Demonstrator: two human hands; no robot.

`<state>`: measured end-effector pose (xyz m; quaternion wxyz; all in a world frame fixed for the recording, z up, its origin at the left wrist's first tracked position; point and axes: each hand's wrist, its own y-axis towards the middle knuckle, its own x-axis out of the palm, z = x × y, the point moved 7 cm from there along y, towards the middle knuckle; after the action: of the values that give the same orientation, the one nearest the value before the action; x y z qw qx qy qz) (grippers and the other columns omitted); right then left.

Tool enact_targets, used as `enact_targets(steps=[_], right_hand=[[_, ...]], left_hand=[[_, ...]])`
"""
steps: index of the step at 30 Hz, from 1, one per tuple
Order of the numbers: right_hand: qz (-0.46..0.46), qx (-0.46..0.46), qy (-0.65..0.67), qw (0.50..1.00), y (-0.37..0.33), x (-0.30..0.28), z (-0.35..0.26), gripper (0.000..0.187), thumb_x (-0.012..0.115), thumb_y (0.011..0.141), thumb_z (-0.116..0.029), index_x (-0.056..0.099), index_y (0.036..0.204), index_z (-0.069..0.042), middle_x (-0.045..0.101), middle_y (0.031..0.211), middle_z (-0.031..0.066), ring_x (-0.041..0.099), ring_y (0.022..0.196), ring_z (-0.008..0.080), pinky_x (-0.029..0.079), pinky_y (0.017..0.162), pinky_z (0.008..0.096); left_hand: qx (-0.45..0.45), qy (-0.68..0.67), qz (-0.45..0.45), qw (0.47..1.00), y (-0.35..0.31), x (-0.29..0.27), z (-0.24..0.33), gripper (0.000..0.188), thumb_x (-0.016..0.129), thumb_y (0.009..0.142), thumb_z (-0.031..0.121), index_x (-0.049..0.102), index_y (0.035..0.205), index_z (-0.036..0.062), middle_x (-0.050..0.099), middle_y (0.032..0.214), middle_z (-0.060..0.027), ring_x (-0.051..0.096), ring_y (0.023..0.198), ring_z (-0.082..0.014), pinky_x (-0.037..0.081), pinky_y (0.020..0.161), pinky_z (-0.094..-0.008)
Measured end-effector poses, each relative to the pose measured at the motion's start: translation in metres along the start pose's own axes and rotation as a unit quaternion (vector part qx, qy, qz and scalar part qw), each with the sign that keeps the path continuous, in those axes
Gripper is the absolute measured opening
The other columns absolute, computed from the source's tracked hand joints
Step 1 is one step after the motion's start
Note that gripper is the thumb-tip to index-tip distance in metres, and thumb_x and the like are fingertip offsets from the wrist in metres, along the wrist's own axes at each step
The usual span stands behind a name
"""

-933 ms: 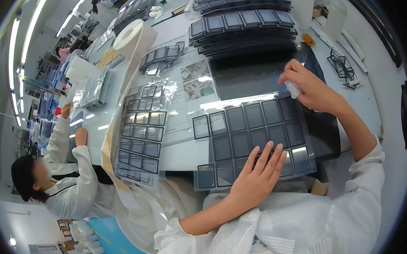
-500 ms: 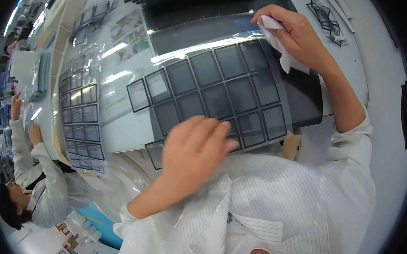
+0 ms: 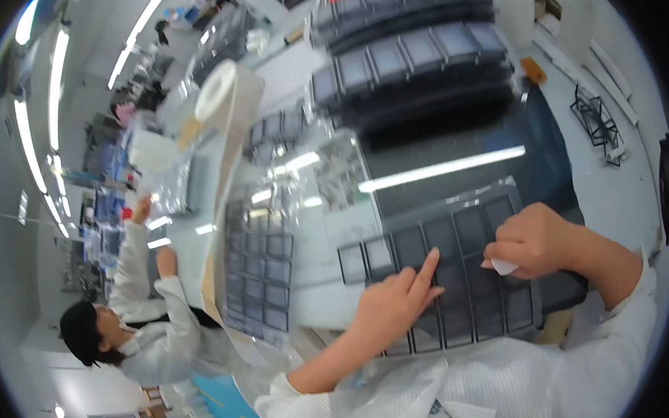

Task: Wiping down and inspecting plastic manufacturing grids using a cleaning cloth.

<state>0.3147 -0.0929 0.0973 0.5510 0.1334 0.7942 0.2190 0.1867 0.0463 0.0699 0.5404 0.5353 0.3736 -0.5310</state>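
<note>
Right hand [image 3: 532,243] clenched around white wipe [image 3: 504,267], over right part of frame grid [image 3: 449,236]. Left hand [image 3: 398,303] loose, index finger extended, other fingers partly curled, over grid's middle; contact hard to tell. Grid lies on dark mat [image 3: 453,136] at desk's near edge, left cells reaching past mat. Left of it, second grid [image 3: 262,271]. Beyond mat, frame stacks [image 3: 417,54]. Far left, roll [image 3: 218,91]. Right on desk [image 3: 576,156], thin black frames [image 3: 596,125].

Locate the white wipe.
In the head view, right of centre: the white wipe is in the person's right hand, over the dark gridded sheet.
</note>
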Motion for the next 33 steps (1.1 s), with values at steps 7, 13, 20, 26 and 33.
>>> enact_targets(steps=[7, 13, 20, 26, 33], right_hand=[[-0.019, -0.008, -0.023, 1.000, 0.003, -0.003, -0.002, 0.019, 0.075, 0.084, -0.022, 0.062, 0.075, -0.011, 0.055, 0.063, -0.0003, 0.060, 0.055, 0.0155, 0.046, 0.045, 0.0277], [-0.012, -0.013, -0.033, 0.999, 0.003, -0.001, 0.002, 0.021, 0.074, 0.084, -0.023, 0.060, 0.075, -0.010, 0.053, 0.063, -0.0002, 0.059, 0.055, 0.0153, 0.045, 0.045, 0.0274], [-0.015, -0.003, -0.033, 0.999, 0.004, 0.003, 0.003, 0.019, 0.071, 0.085, -0.023, 0.059, 0.075, -0.011, 0.052, 0.064, 0.0014, 0.060, 0.057, 0.0193, 0.047, 0.046, 0.0334], [-0.017, -0.022, 0.005, 1.000, 0.003, 0.012, -0.007, 0.018, 0.079, 0.080, -0.016, 0.064, 0.083, -0.006, 0.049, 0.063, 0.0012, 0.054, 0.051, 0.0174, 0.040, 0.042, 0.0309], [-0.038, -0.044, 0.003, 0.998, -0.003, 0.021, -0.015, 0.019, 0.081, 0.078, -0.015, 0.064, 0.081, -0.006, 0.046, 0.061, 0.0001, 0.050, 0.049, 0.0138, 0.036, 0.041, 0.0272]], left_hand=[[0.026, 0.035, 0.029, 0.999, -0.003, 0.000, 0.001, 0.055, 0.075, 0.087, 0.029, 0.060, 0.136, 0.0089, 0.045, 0.068, 0.0006, 0.050, 0.052, -0.0124, 0.040, 0.042, -0.0285], [0.057, 0.039, 0.071, 0.995, -0.002, -0.001, 0.001, 0.050, 0.078, 0.084, 0.023, 0.064, 0.130, 0.0075, 0.042, 0.066, 0.0017, 0.049, 0.052, -0.0105, 0.039, 0.042, -0.0278], [0.062, 0.019, 0.096, 0.993, -0.003, 0.002, -0.001, 0.048, 0.081, 0.080, 0.020, 0.068, 0.125, 0.0077, 0.046, 0.063, -0.0003, 0.051, 0.051, -0.0157, 0.041, 0.045, -0.0317], [0.069, 0.043, 0.090, 0.993, -0.002, -0.004, 0.002, 0.041, 0.078, 0.083, 0.021, 0.068, 0.119, 0.0032, 0.047, 0.066, 0.0010, 0.051, 0.054, -0.0137, 0.040, 0.045, -0.0301], [0.064, 0.042, 0.109, 0.991, -0.005, 0.001, 0.002, 0.037, 0.078, 0.083, 0.020, 0.070, 0.115, 0.0037, 0.043, 0.065, 0.0028, 0.046, 0.051, -0.0098, 0.036, 0.042, -0.0256]])
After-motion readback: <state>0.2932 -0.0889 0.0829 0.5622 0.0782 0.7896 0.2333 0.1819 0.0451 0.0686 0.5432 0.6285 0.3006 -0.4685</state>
